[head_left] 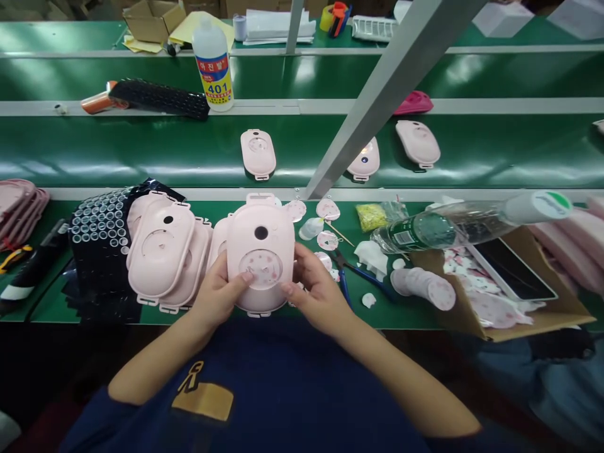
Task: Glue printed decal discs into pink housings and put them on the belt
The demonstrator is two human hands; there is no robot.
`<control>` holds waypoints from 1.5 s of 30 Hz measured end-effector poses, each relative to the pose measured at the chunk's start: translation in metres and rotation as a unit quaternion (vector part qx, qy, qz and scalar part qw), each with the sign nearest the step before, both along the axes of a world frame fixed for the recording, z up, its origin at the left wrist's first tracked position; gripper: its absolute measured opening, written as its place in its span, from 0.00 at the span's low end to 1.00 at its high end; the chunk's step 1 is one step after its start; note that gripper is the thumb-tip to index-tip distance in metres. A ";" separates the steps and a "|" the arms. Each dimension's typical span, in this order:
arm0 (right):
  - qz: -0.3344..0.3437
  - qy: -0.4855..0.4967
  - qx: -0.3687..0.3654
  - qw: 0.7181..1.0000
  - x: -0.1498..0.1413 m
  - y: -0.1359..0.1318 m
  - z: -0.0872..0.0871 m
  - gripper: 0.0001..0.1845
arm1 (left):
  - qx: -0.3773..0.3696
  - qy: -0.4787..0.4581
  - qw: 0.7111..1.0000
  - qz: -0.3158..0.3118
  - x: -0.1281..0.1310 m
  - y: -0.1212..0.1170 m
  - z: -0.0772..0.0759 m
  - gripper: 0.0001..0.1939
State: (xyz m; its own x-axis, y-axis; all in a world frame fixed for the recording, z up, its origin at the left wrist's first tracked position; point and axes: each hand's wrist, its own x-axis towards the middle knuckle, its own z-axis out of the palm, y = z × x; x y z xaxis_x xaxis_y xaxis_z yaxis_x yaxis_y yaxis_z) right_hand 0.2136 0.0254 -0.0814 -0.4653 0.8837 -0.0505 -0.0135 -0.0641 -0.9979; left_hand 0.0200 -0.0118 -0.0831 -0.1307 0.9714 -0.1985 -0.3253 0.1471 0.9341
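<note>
Between both hands I hold a pink plastic cover [260, 255], tilted up toward me, with a dark round hole and a patterned round disc [262, 267] set in it. My left hand [219, 289] grips its left edge, the thumb resting on the disc's rim. On the right edge is my right hand [318, 292], its thumb on the front face and its fingers behind. Similar pink covers [158, 258] lie stacked to the left. Loose patterned discs [327, 240], a small glue bottle [311, 228] and blue-handled pliers [361, 270] lie just right of my hands.
A cardboard box [514, 330] with patterned pieces and a phone [512, 267] stands at right, a clear water bottle [453, 223] over it. More covers [258, 154] lie on the green conveyor [165, 145]. A metal post [377, 88] slants across. A 401 bottle [214, 69] stands behind.
</note>
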 end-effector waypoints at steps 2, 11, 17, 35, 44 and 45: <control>-0.006 0.019 0.001 1.000 -0.002 0.004 0.003 0.40 | 0.009 0.039 0.999 -0.019 0.000 -0.003 -0.002 0.27; -0.025 0.059 -0.001 0.998 -0.009 0.003 0.011 0.35 | 0.043 0.071 0.994 -0.069 0.003 -0.008 0.003 0.25; -0.034 0.059 -0.014 0.998 -0.008 -0.006 0.008 0.37 | 0.035 0.098 0.992 -0.066 0.003 -0.009 0.009 0.24; -0.032 0.051 -0.002 0.998 -0.010 -0.008 0.014 0.35 | 0.037 0.118 0.992 -0.036 0.004 -0.012 0.012 0.24; -0.024 0.068 -0.011 0.997 -0.012 -0.006 0.016 0.35 | 0.040 0.123 0.991 -0.032 0.004 -0.012 0.013 0.22; -0.027 0.068 -0.013 0.997 -0.011 -0.007 0.013 0.35 | 0.046 0.110 0.993 -0.019 0.005 -0.012 0.012 0.21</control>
State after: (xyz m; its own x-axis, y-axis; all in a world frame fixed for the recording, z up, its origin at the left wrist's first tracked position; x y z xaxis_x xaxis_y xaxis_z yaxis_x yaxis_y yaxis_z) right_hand 0.2031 0.0186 -0.0684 -0.4219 0.9066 -0.0134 -0.1518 -0.0852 -0.9847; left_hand 0.0251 -0.0242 -0.0709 -0.1244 0.9890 -0.0800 -0.1069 0.0668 0.9920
